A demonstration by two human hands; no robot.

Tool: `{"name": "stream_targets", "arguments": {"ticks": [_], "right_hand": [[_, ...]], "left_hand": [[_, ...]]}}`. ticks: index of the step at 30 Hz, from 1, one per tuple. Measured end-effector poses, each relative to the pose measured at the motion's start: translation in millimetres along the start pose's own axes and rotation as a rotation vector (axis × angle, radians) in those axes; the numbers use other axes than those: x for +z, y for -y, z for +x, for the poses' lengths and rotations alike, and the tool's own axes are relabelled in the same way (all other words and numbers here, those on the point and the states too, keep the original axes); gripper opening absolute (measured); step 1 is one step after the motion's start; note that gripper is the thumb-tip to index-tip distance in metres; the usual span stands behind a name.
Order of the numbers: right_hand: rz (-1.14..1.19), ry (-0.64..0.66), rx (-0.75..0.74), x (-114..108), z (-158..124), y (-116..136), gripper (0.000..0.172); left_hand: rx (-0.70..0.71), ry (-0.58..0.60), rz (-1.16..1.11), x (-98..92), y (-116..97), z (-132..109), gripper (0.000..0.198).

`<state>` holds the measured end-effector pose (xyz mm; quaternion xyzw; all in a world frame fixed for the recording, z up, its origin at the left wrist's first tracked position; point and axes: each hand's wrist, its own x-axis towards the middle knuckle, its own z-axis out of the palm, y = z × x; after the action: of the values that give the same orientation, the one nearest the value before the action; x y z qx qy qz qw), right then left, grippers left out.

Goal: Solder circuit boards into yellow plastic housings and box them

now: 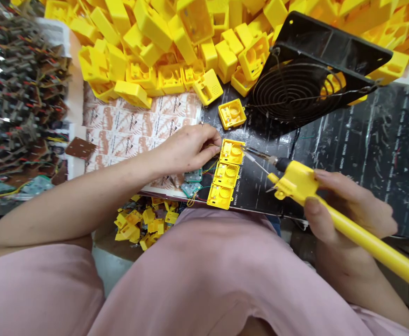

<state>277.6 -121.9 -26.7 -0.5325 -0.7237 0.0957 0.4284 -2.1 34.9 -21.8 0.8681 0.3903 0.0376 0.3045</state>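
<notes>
My right hand [351,210] grips a yellow soldering iron [302,182] with a thin feed tube beside its metal shaft. The iron's tip meets the right edge of the farthest of three yellow plastic housings [231,151] lined up near the bench edge. At that housing's left edge, my left hand [199,147] is closed, thumb and forefinger pinching what looks like a thin wire; the fingertips partly hide it. Green circuit boards [191,188] with thin wires lie left of the row, below my left hand. Another open yellow housing [232,114] lies just beyond the row.
A large heap of yellow housings [176,42] fills the back. A black fan [295,88] with a wire grille stands at the right back. Many wired parts [18,84] are piled at left, near a brown plate [80,148]. Below the bench edge is a container of yellow pieces [148,221].
</notes>
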Motion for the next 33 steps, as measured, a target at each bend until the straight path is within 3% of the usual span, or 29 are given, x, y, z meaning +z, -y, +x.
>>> {"name": "stream_targets", "arguments": {"ticks": [2,5,8,13,19,28,33], "right_hand": [[0.052,-0.058,0.001,0,3,5,0.058],[0.103,0.064,-0.071,1,9,5,0.066],[0.129,0.069,-0.172,2,12,0,0.068],[0.113,0.101,-0.219,-1,17,0,0.04],[0.053,0.24,-0.222,-8,23,5,0.013],[-0.044,0.318,-0.239,-15,32,4,0.011],[-0.027,0.369,-0.14,-22,32,3,0.02]], "left_hand": [[0.001,0.021,0.076,1.2,-4,1,0.024],[0.003,0.062,0.22,0.6,-10,1,0.026],[0.015,0.092,0.323,-0.2,-17,2,0.028],[0.014,0.126,0.39,1.0,-23,5,0.029],[-0.011,0.191,0.454,-1.3,-34,9,0.033],[0.003,0.184,0.542,-0.1,-40,14,0.036],[0.002,0.198,0.532,-1.7,-43,16,0.035]]}}
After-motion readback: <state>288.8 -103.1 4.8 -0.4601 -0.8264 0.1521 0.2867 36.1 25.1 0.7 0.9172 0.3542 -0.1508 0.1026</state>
